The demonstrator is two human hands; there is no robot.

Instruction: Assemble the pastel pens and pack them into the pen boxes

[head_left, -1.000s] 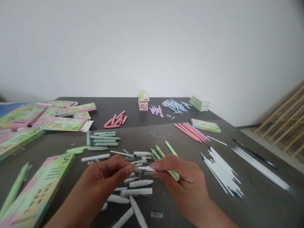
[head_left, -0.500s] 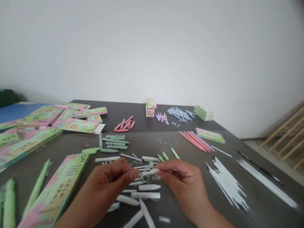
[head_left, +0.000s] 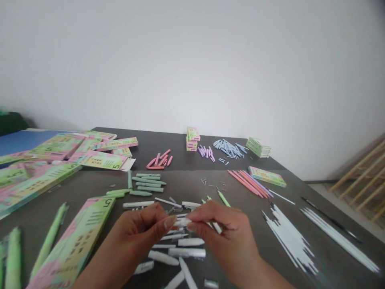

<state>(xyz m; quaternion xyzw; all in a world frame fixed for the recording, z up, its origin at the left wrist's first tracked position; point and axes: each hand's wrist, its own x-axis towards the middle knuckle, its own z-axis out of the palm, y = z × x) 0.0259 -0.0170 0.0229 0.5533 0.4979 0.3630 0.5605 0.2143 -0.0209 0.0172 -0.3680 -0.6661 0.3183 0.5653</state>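
Over a spread of white pen parts, my left hand [head_left: 150,226] and my right hand [head_left: 224,233] meet with thumbs and forefingers pinched. Between their fingertips is a small white pen part [head_left: 182,221], mostly hidden by the fingers. A second white piece [head_left: 215,227] pokes out beneath my right fingers; I cannot tell whether it is gripped or lies behind. White pen barrels [head_left: 187,252] and a white tapered barrel [head_left: 164,257] lie just below the hands. Near the front lies a short clear piece [head_left: 211,283].
Left: a pink-green pen box [head_left: 75,241], light green pens [head_left: 49,237] and piled boxes [head_left: 54,180]. Ahead: dark green barrels [head_left: 148,184], coral barrels [head_left: 162,160], purple barrels [head_left: 206,153], blue barrels [head_left: 230,147]. Right: white refills [head_left: 288,239], longer white sticks [head_left: 339,239], coral sticks [head_left: 248,183].
My right hand has moved slightly left, closing in on my left fingertips, so less of the white part shows. A white piece now shows beneath my right fingers. The view has shifted slightly.
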